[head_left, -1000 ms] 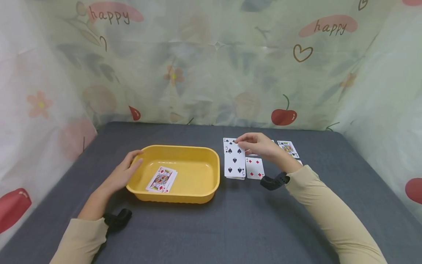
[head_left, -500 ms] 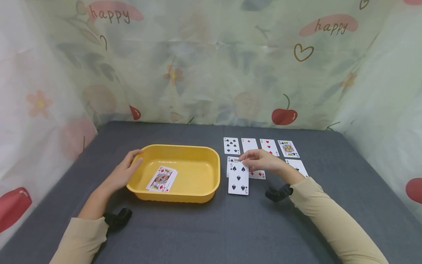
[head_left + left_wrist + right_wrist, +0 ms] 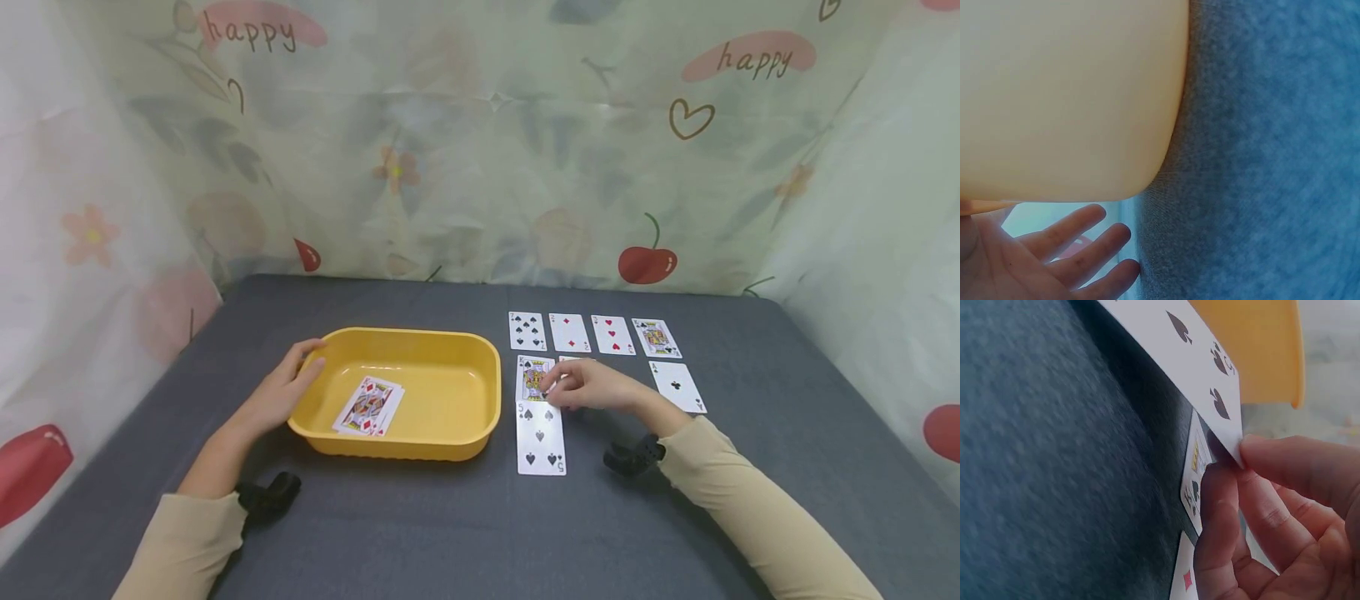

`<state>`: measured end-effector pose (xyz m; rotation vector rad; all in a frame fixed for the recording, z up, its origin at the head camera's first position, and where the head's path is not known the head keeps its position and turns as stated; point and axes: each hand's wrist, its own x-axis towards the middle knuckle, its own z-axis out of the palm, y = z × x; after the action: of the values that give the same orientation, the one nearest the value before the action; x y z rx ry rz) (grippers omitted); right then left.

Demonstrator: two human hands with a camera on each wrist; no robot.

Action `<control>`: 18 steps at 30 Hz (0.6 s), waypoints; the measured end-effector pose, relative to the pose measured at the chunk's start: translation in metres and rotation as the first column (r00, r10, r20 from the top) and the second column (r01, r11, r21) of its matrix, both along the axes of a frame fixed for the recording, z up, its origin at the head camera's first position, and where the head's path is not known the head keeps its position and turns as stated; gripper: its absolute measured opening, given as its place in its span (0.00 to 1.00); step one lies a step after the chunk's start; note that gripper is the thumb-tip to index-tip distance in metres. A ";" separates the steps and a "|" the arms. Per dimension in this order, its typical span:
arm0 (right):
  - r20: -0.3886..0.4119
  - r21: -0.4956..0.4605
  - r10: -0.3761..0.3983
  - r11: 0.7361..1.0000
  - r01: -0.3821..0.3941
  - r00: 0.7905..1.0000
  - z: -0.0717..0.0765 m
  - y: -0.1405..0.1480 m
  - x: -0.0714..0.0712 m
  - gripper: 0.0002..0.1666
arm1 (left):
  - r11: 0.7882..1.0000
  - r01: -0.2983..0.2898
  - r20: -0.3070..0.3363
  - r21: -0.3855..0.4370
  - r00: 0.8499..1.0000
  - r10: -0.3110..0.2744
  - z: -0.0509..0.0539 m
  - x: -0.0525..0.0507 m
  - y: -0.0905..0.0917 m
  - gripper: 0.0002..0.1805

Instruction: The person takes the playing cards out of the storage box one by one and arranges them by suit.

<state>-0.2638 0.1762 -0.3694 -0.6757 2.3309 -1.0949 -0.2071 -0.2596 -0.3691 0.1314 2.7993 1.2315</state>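
Observation:
My right hand (image 3: 596,385) pinches a five of spades playing card (image 3: 540,442) by its upper right corner, between thumb and fingers. In the right wrist view that card is tilted, its near corner off the dark cloth. Just beyond it lies a king of spades (image 3: 531,375), its lower edge overlapped. Another card, showing a red diamond (image 3: 1187,578) in the right wrist view, is mostly hidden under my hand. My left hand (image 3: 281,387) holds the left rim of a yellow tray (image 3: 420,450), thumb over the edge, other fingers spread outside. Inside lies a small card pile (image 3: 369,406), king of diamonds on top.
Along the back right are a seven of spades (image 3: 527,332), a two of diamonds (image 3: 570,333), a three of hearts (image 3: 613,335) and a king of clubs (image 3: 656,338). An ace of clubs (image 3: 678,387) lies right of my right hand. Printed curtains surround the dark table (image 3: 420,533).
My right hand has drawn the five of spades toward me from over the seven of spades, uncovering that card and then the king of spades. Left hand and tray stay put.

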 end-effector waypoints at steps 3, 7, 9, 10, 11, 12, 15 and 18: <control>-0.027 0.024 0.020 1.000 -0.019 0.999 0.000 -0.002 0.003 0.15 | 1.000 -0.003 0.004 -0.002 1.000 0.003 0.000 0.000 0.000 0.32; -0.065 0.039 0.029 0.999 -0.027 0.997 -0.001 -0.004 0.007 0.14 | 1.000 -0.007 0.007 -0.003 1.000 0.007 0.000 0.000 0.000 0.32; -0.089 0.052 0.029 0.998 -0.025 0.996 -0.001 -0.005 0.007 0.13 | 1.000 -0.007 0.008 -0.003 1.000 0.007 0.001 0.000 0.001 0.32; -0.107 0.059 0.032 0.998 -0.026 0.994 -0.001 -0.005 0.008 0.13 | 1.000 -0.007 0.009 -0.003 1.000 0.007 0.001 0.001 0.001 0.32; -0.121 0.068 0.030 0.997 -0.022 0.992 -0.001 -0.005 0.008 0.13 | 1.000 -0.007 0.010 -0.003 1.000 0.007 0.001 0.001 0.001 0.32; -0.133 0.074 0.027 0.997 -0.017 0.991 0.000 -0.005 0.008 0.13 | 1.000 -0.007 0.010 -0.002 1.000 0.007 0.001 0.001 0.001 0.32; -0.153 0.058 0.023 0.998 -0.015 0.988 0.004 -0.006 0.007 0.13 | 1.000 -0.005 0.008 -0.002 1.000 0.005 0.002 0.001 0.001 0.32; -0.127 0.015 0.009 1.000 -0.007 0.992 0.012 -0.009 0.006 0.15 | 1.000 -0.003 0.005 -0.003 1.000 0.003 0.002 0.001 0.001 0.32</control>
<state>-0.2576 0.1670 -0.3578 -0.7700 2.4383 -1.0589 -0.2057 -0.2584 -0.3672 0.1236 2.7983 1.2271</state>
